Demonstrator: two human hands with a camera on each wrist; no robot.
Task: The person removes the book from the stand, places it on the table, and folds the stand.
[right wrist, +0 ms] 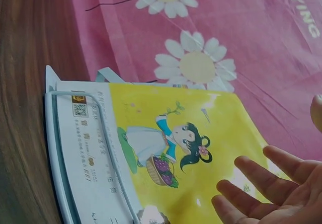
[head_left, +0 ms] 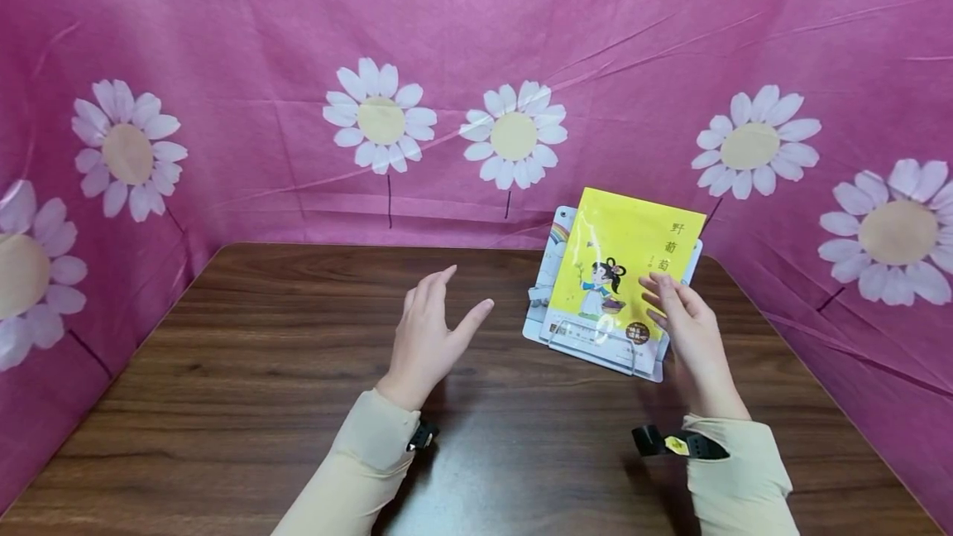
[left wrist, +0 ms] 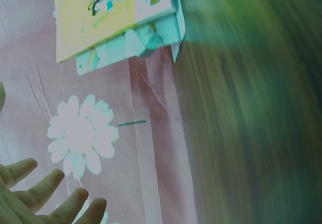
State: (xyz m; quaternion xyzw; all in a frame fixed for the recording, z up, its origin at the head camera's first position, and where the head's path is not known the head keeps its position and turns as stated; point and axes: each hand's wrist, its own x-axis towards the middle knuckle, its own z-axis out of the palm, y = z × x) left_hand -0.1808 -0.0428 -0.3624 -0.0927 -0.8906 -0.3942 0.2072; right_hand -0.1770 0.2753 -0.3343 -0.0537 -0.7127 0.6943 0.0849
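A yellow book point(head_left: 621, 226) with a drawing of a girl and a grape basket on its cover leans upright on a pale blue book stand point(head_left: 553, 267). A wire holder point(right wrist: 111, 159) crosses the lower white band of the cover in the right wrist view. My right hand point(head_left: 696, 342) hovers at the book's lower right, fingers spread and overlapping the cover, holding nothing. Left of the stand, my left hand point(head_left: 428, 337) is held over the table, thumb apart from relaxed fingers, with nothing in it. In the left wrist view its fingers point(left wrist: 41, 189) are away from the book.
The brown wood-grain table point(head_left: 246, 362) runs back to a pink cloth point(head_left: 439, 15) printed with large white daisies. The stand sits near the table's back right edge. Each wrist wears a black strap, the right one point(head_left: 703, 444) with a yellow tag.
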